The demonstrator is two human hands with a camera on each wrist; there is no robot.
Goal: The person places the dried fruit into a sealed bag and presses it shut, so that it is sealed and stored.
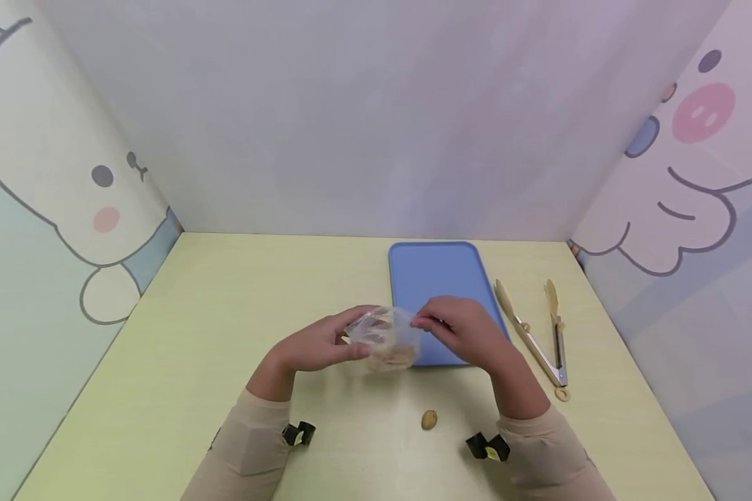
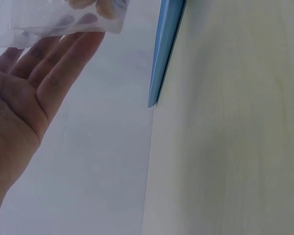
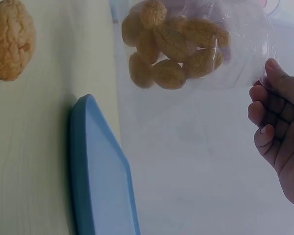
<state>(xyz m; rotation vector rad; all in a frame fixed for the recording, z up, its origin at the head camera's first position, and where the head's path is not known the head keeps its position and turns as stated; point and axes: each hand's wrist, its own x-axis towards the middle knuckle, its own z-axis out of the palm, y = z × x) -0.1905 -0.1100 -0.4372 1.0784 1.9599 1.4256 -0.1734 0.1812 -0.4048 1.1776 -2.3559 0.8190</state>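
A clear plastic bag (image 1: 385, 332) hangs between both hands above the table, overlapping the near left part of the blue tray (image 1: 435, 271). Inside it, the right wrist view shows several brown, wrinkled walnuts (image 3: 171, 44) gathered at the bottom. My left hand (image 1: 326, 342) holds the bag from the left, thumb in front and fingers behind it. With thumb and forefinger, my right hand (image 1: 460, 327) pinches the bag's upper edge. One loose walnut (image 1: 429, 419) lies on the table nearer to me, below the bag in the head view.
Metal tongs (image 1: 542, 351) with beige tips lie spread on the table right of the tray. A pale wall (image 1: 376, 125) closes off the back, and walls with cartoon animals stand at both sides. Bare wood-toned tabletop (image 1: 194, 334) shows at left.
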